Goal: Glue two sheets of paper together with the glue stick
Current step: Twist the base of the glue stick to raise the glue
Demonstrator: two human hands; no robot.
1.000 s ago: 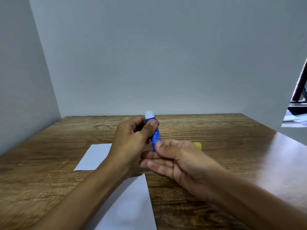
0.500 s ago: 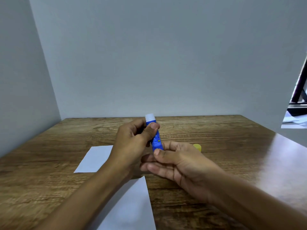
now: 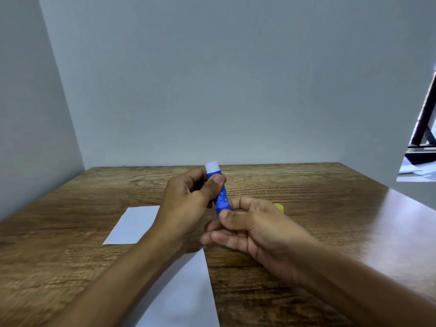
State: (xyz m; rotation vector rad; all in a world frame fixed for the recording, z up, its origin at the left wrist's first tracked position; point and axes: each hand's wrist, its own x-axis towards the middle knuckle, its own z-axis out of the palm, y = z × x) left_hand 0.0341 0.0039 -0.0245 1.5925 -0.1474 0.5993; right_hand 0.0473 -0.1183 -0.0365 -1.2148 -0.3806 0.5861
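A blue glue stick (image 3: 221, 199) stands nearly upright above the table, its white glue tip bare at the top. My left hand (image 3: 188, 204) grips its upper body, thumb across the front. My right hand (image 3: 254, 227) pinches its lower end between thumb and fingers. One white sheet of paper (image 3: 134, 224) lies flat to the left, partly behind my left wrist. A second white sheet (image 3: 186, 293) lies nearer to me under my left forearm. The yellow cap (image 3: 279, 207) lies on the table behind my right hand, mostly hidden.
The wooden table (image 3: 318, 208) is boxed in by a grey wall at the back and a grey panel on the left. Its right edge runs diagonally at the right. Beyond it, at the far right, a dark stand and papers (image 3: 420, 168) show.
The glue stick and both hands have shifted only slightly in the view. The grip on the stick looks the same.
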